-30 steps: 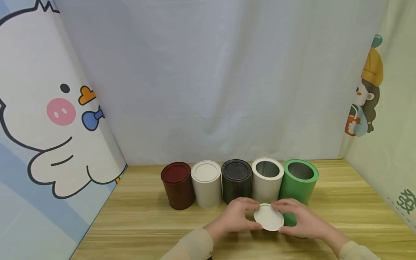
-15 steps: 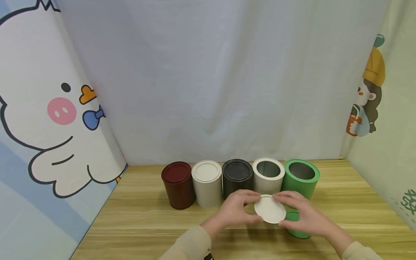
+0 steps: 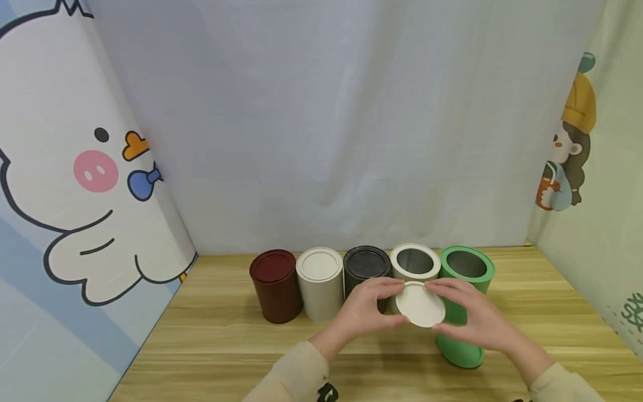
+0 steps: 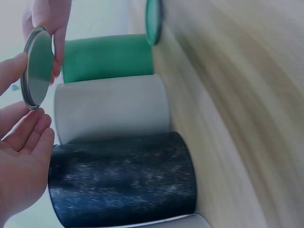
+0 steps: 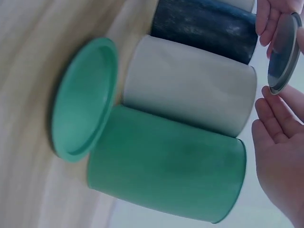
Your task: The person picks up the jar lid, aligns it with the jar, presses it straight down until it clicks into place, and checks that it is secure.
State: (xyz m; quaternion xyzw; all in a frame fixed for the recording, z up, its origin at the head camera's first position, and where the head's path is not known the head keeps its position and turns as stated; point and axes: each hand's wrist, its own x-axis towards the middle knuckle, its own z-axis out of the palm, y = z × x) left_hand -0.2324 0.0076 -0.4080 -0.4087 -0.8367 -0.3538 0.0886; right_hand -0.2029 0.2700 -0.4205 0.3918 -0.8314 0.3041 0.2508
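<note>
Here both hands, left hand (image 3: 364,310) and right hand (image 3: 469,318), pinched the white lid (image 3: 420,304) by its rim, held nearly flat, just in front of the open white can (image 3: 415,262).

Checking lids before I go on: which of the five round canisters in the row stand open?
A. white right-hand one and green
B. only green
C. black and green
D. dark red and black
A: the right-hand white canister and green canister show hollow interiors; the rest are lidded.
</note>
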